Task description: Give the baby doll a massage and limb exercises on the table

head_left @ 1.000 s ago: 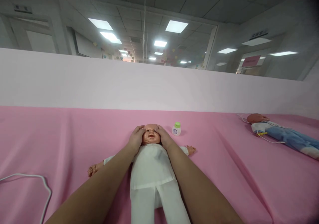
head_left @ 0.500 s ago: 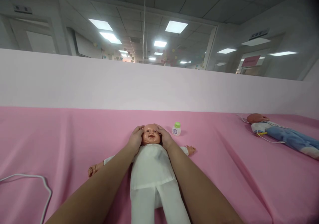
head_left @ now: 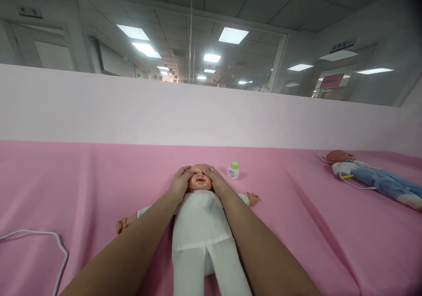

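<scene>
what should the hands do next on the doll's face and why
Probably sweep both thumbs outward across the brow toward the temples. The left hand and right hand cup the sides of the doll's head, and the thumbs meet over its eyes at the centre, so there is room only to move outward.

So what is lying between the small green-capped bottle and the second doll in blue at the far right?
Only bare pink cloth lies between the bottle and the blue-clothed doll, as the head view shows.
</scene>
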### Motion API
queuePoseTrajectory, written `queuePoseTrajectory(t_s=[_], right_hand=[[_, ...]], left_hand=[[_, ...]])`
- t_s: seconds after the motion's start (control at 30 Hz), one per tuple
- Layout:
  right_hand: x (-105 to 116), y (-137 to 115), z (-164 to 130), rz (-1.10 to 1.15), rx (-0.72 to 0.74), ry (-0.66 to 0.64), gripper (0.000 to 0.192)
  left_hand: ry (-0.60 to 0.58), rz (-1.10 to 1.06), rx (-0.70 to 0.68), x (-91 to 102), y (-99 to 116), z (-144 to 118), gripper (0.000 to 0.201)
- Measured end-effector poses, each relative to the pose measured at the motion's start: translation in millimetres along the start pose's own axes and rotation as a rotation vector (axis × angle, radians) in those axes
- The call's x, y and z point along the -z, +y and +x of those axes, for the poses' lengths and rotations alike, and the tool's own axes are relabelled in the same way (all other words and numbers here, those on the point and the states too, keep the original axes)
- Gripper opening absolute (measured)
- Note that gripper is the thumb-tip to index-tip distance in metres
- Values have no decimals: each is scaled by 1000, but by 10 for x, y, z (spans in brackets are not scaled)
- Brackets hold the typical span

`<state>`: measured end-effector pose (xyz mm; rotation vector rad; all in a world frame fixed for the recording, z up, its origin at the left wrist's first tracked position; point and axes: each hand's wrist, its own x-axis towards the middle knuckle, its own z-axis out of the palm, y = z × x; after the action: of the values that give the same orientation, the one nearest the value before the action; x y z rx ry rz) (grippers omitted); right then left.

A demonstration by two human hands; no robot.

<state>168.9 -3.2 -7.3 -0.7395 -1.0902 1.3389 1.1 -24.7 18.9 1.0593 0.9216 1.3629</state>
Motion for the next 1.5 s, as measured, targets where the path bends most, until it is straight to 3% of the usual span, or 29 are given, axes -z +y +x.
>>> queuePoseTrajectory(t_s=[0.2,0.53,1.0,1.27,1.5], right_hand=[[2,49,34,-8,34,8,49],[58,115,115,156,-5,29,50],[5,34,36,28,16,11,50],[-3,109,76,121,6,67,46],[-1,85,53,74,12,22,49]], left_hand=[[5,63,-44,23,-64,71,46],[44,-14,-4,45,-114,101,34],[-9,-33,-15,35,-71,63,45],[20,-2,-14,63,-131,129,39],[-3,-14,-18,55,-107,99,43]])
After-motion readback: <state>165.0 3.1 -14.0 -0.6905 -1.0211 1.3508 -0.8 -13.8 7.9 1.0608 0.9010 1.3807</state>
